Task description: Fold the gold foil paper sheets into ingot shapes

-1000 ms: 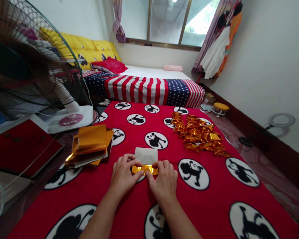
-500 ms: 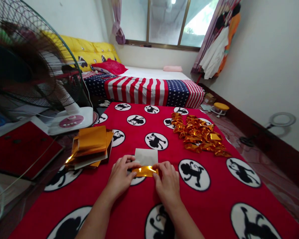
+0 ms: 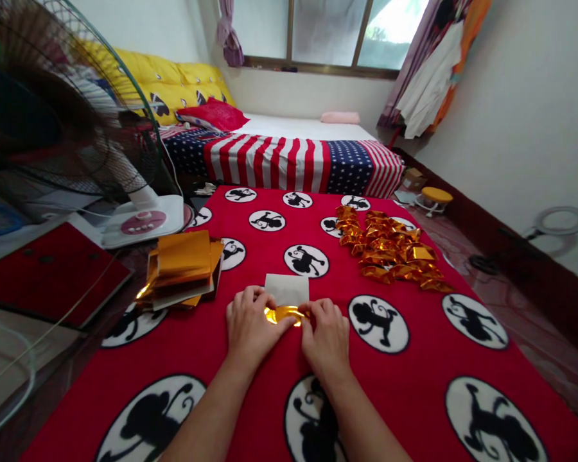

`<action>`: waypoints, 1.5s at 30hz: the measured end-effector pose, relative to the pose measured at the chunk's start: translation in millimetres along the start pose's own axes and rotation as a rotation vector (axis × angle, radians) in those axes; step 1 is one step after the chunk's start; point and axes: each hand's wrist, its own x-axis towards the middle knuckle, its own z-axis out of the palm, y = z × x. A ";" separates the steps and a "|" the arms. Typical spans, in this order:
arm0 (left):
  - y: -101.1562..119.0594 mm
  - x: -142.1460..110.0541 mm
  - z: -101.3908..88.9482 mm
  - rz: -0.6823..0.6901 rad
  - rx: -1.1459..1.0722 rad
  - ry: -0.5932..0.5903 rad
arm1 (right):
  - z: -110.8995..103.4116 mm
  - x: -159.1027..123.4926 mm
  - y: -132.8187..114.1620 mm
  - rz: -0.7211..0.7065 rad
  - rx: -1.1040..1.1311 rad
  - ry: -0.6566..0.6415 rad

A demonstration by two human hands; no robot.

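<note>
A sheet of gold foil paper (image 3: pixel 287 314) lies in front of me, its near part rolled or folded up so the shiny side shows. The far part of the same sheet shows its flat, pale grey back. My left hand (image 3: pixel 252 323) pinches the left end of the gold fold, with the thumb reaching along its near edge. At the right end, my right hand (image 3: pixel 326 330) grips the fold between thumb and fingers. Both ends of the fold are partly hidden under my fingers.
To the left sits a stack of gold foil sheets (image 3: pixel 185 263). Rows of folded gold foil pieces (image 3: pixel 385 244) stand at the right on the red monkey-print cloth (image 3: pixel 414 417). A running fan (image 3: pixel 144 221) is at far left, and a bed (image 3: pixel 289 163) lies beyond.
My left thumb has moved rightward along the fold, which now looks more curved. The hands stay at its two ends. The whole view has tilted down slightly.
</note>
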 end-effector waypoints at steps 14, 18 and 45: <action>-30.0 10.9 -7.6 0.060 -0.141 -0.185 | 2.0 -2.4 -13.1 -0.015 -0.133 0.071; -30.1 10.7 -6.9 0.063 -0.142 -0.180 | 5.6 -2.7 -19.3 -0.005 -0.187 0.082; -9.6 4.5 -7.6 0.017 -0.045 -0.136 | -9.3 3.5 7.4 -0.030 0.061 -0.076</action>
